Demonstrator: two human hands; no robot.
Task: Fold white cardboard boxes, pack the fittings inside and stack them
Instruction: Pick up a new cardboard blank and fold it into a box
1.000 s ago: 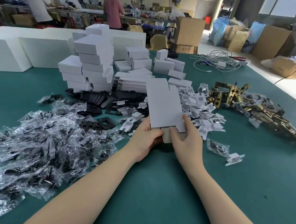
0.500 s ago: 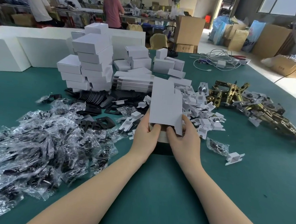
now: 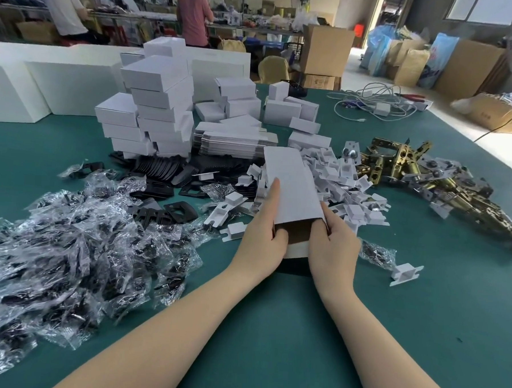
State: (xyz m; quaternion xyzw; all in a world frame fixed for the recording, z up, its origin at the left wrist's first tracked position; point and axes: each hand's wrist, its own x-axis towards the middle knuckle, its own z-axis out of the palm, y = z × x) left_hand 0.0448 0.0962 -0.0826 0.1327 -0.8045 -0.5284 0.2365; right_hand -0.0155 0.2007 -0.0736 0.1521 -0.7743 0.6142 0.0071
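- At nine o'clock, the heap of clear crinkled plastic bags of black fittings point(image 3: 76, 252) sprawls on the green table point(image 3: 271, 328).
- Left hand point(image 3: 261, 241), its grip curled round the near left edge of the half-opened white cardboard box point(image 3: 290, 189).
- The box sits dead centre, tilted toward twelve o'clock, brown inside showing.
- Right hand point(image 3: 333, 242) pinches the right corner.
- Risk, I'd say: squeeze unevenly and the sleeve creases or collapses flat.
- At two o'clock, brass metal latch fittings point(image 3: 427, 185).

Both forearms reach forward; the left hand point(image 3: 261, 241) and right hand point(image 3: 333, 245) sit close together, fingers apparently curled in a grip.
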